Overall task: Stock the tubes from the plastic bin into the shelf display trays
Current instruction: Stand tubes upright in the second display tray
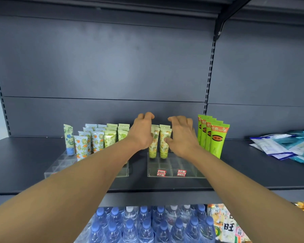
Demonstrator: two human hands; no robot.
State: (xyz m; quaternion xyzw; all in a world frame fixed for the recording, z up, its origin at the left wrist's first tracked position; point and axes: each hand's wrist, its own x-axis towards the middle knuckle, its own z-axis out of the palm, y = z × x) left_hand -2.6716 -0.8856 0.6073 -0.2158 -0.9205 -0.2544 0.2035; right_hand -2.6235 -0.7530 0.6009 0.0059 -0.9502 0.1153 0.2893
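Two clear display trays stand on the dark shelf. The left tray [60,165] holds upright tubes with orange-fruit print [82,147] and pale green print [110,138]. The right tray [175,168] holds yellow pineapple-print tubes [163,142] at its back, and its front slots are bare. My left hand [142,133] and my right hand [182,135] flank these pineapple tubes, fingers curled and spread. The right thumb touches the front right tube. Neither hand holds a tube. The plastic bin is out of view.
Tall bright green tubes [216,137] stand just right of the right tray. Blue and white packets [284,146] lie at the far right of the shelf. Water bottles [144,225] fill the level below. An upper shelf bracket [223,20] hangs overhead.
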